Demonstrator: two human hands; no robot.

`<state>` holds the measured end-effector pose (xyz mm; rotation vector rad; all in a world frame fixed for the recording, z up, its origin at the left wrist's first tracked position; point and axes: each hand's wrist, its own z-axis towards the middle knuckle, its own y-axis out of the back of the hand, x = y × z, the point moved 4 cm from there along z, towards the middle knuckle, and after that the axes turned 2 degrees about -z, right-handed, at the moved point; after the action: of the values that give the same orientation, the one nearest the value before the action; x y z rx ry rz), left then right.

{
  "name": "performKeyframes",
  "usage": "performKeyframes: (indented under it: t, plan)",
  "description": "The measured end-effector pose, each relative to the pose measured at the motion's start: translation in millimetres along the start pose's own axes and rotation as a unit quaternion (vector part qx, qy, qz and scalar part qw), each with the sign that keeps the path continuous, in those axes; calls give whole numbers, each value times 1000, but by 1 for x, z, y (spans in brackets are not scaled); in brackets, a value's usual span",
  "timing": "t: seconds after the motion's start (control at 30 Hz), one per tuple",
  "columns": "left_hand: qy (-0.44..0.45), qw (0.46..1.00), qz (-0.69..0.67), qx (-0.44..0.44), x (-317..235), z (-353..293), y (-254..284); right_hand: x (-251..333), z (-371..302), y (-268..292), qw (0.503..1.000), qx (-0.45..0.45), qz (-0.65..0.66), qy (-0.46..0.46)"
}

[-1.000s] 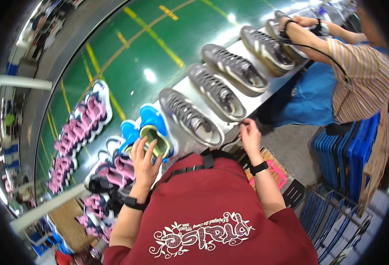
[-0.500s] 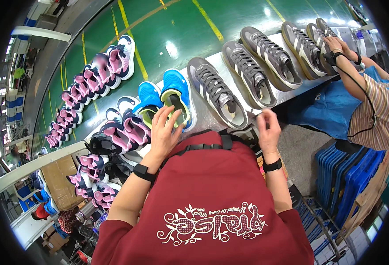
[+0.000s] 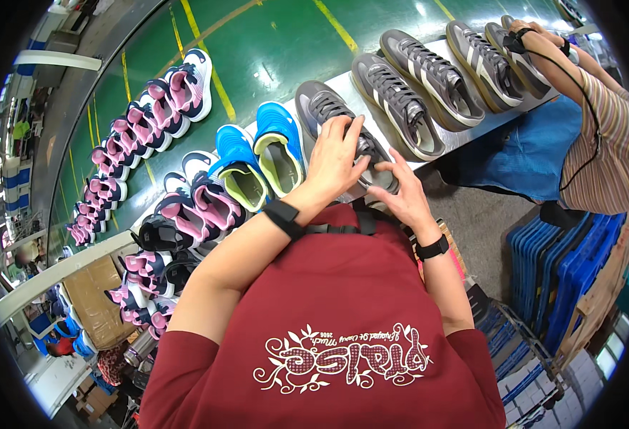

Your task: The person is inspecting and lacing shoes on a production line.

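Observation:
A grey sneaker (image 3: 320, 101) with dark laces lies in front of me on the metal ledge, its toe pointing away. Across its laces and tongue lies my left hand (image 3: 334, 159), with bent fingers gripping the upper near the opening. At the heel, my right hand (image 3: 407, 194) has its thumb and fingers around the collar. My hands cover much of the shoe's middle and opening. Just left of it stand two bright blue shoes, a nearer one (image 3: 277, 161) and a further-left one (image 3: 241, 184), both with lime-green linings. Another grey sneaker (image 3: 393, 96) stands to the right.
More grey sneakers (image 3: 429, 75) continue rightward along the metal ledge (image 3: 464, 143). A co-worker's hands (image 3: 529, 30) touch the furthest one. Pink-and-navy shoes (image 3: 150, 118) line the green belt (image 3: 271, 43) at left. Blue crates (image 3: 550, 264) are stacked on the floor at right.
My left hand has moved right, from the blue shoes onto the grey sneaker. My right hand has come left to that sneaker's heel.

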<state>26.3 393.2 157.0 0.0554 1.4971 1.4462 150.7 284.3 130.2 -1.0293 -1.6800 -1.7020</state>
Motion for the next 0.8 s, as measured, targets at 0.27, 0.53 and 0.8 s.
performKeyframes:
  t: [0.27, 0.53, 0.8]
  plan:
    - [-21, 1000, 14, -13, 1, -2, -11, 21, 45, -5, 989, -145, -26, 29]
    - [-41, 999, 28, 8, -2, -3, -3, 16, 47, -16, 978, -157, -135, 1]
    - [-21, 996, 76, 34, -13, 6, -8, 5, 51, -12, 967, -119, -221, -53]
